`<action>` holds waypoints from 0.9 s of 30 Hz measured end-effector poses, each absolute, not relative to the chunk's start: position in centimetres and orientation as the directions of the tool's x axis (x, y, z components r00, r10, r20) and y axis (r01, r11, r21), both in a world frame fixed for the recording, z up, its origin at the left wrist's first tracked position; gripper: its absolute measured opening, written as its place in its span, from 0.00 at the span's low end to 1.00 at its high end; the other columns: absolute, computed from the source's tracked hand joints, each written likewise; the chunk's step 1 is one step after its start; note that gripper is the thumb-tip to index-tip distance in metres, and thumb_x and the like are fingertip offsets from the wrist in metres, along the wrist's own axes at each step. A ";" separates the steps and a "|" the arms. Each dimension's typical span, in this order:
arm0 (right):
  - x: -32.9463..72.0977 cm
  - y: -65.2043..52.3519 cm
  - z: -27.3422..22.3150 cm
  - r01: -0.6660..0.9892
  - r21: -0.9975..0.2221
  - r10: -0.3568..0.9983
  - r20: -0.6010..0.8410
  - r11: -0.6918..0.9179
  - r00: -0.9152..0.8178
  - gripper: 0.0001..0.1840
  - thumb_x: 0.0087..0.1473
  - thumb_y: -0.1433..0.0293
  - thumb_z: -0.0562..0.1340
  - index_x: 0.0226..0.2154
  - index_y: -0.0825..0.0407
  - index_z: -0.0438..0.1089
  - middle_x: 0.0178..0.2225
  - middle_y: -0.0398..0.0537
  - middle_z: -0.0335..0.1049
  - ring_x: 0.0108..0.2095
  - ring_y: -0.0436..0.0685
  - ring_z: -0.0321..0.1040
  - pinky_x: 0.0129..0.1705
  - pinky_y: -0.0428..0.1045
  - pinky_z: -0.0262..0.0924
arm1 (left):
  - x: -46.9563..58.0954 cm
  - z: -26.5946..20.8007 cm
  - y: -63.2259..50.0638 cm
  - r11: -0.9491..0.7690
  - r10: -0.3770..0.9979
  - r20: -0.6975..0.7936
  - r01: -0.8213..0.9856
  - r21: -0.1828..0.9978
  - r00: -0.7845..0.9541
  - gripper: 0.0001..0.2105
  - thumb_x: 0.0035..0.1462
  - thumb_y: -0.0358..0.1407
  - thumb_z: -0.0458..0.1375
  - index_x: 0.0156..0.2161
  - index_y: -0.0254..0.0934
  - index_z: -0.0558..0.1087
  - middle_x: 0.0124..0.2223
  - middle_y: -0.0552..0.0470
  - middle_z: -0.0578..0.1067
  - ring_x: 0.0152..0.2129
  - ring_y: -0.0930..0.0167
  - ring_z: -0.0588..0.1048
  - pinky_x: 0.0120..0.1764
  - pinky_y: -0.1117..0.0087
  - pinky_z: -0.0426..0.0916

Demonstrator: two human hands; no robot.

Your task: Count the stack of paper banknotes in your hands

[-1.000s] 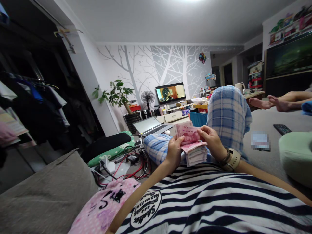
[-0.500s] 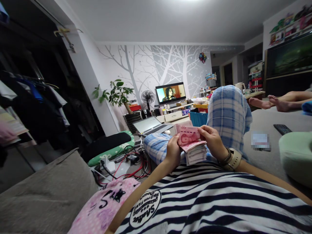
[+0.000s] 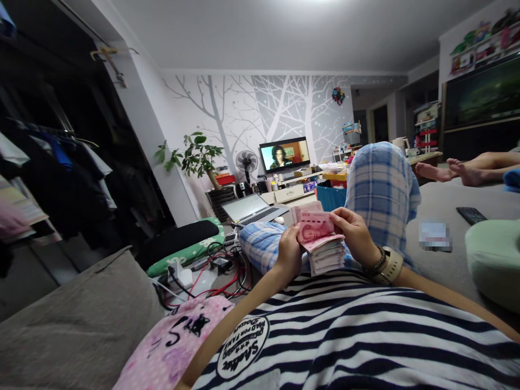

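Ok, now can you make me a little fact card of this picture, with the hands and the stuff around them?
Left hand: gripping the left side of some pink rectangular paper banknotes
Right hand: pinching the upper right corner of the front note
Just below that note: thick layered stack of pink and pale paper
Legs: blue-and-white plaid cloth trousers
Ahead, to the left: open silver laptop
To the right: long black remote control on a grey couch
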State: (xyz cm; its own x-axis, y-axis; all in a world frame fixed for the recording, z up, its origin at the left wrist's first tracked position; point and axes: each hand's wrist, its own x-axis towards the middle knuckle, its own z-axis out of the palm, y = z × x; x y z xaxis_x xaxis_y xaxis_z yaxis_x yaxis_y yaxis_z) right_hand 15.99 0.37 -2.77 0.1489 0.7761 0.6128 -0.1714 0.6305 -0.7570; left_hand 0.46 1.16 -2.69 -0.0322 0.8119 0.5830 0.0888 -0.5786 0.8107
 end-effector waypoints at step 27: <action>15.9 0.2 -2.8 -0.176 -0.760 0.780 0.610 0.626 0.139 0.19 0.48 0.53 0.64 0.21 0.51 0.64 0.16 0.38 0.57 0.18 0.48 0.51 0.20 0.46 0.47 | 0.7 -2.9 1.4 -0.613 0.789 0.613 0.094 0.785 0.027 0.12 0.57 0.36 0.52 0.28 0.36 0.75 0.31 0.48 0.77 0.31 0.66 0.73 0.39 0.65 0.68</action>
